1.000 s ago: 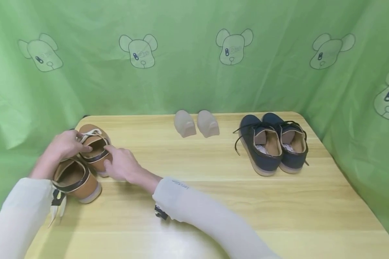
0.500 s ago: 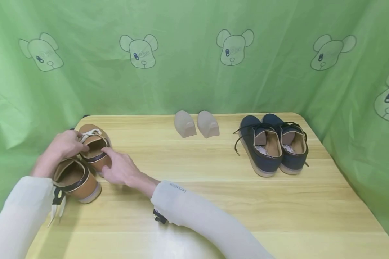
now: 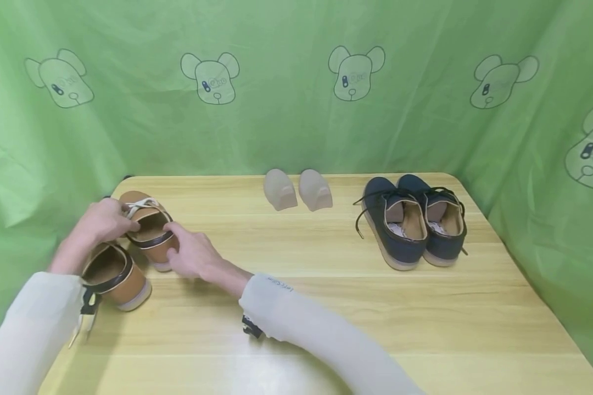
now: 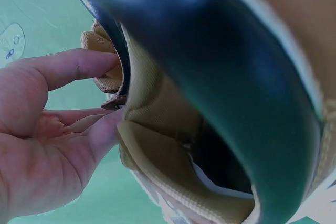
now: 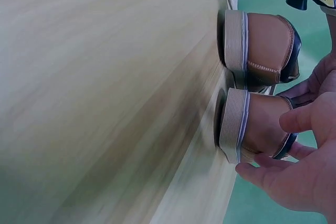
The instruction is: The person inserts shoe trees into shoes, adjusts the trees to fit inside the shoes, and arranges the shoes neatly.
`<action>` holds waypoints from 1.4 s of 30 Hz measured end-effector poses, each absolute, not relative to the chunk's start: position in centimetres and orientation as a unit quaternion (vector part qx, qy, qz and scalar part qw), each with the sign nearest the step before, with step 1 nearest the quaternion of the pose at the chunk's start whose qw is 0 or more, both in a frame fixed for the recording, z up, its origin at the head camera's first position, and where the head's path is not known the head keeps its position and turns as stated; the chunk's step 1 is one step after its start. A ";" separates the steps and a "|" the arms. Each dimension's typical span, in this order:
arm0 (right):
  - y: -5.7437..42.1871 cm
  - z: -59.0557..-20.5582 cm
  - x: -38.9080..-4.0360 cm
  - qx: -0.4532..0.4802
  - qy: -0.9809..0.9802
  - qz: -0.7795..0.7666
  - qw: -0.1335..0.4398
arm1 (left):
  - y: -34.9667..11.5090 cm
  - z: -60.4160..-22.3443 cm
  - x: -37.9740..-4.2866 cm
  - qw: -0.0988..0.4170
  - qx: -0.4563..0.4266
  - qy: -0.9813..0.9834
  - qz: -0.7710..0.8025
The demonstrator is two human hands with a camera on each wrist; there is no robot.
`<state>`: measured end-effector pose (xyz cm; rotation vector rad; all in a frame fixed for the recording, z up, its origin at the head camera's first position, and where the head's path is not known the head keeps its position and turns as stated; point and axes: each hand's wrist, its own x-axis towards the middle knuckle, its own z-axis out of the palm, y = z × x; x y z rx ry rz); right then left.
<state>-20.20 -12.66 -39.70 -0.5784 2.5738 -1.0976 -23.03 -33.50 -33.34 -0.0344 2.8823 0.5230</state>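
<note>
Two tan lace-up shoes with dark collar trim stand at the table's left edge in the head view. My left hand (image 3: 104, 222) holds the left side of the farther tan shoe (image 3: 158, 251), thumb at its opening near the white laces (image 3: 143, 203). On that shoe's right side, my right hand (image 3: 194, 253) grips the collar by the heel, fingers at the rim and thumb on the outside. The nearer tan shoe (image 3: 128, 288) sits beside it, below my left wrist. Its dark collar (image 4: 226, 77) fills much of the left wrist view.
A pair of navy shoes (image 3: 402, 247) with black laces stands on the right of the wooden table (image 3: 326, 307). Two beige shoe-shaped inserts (image 3: 280, 192) lie at the back edge. Green curtain (image 3: 286, 131) surrounds the table.
The farther tan shoe has shifted slightly right, opening a small gap from the nearer one. My right hand has moved right with it; both hands keep their hold.
</note>
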 end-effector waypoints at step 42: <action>-5.7 -37.8 -22.4 -0.177 0.906 -0.380 0.060 | -27.3 -34.2 -23.2 0.160 0.029 0.951 0.262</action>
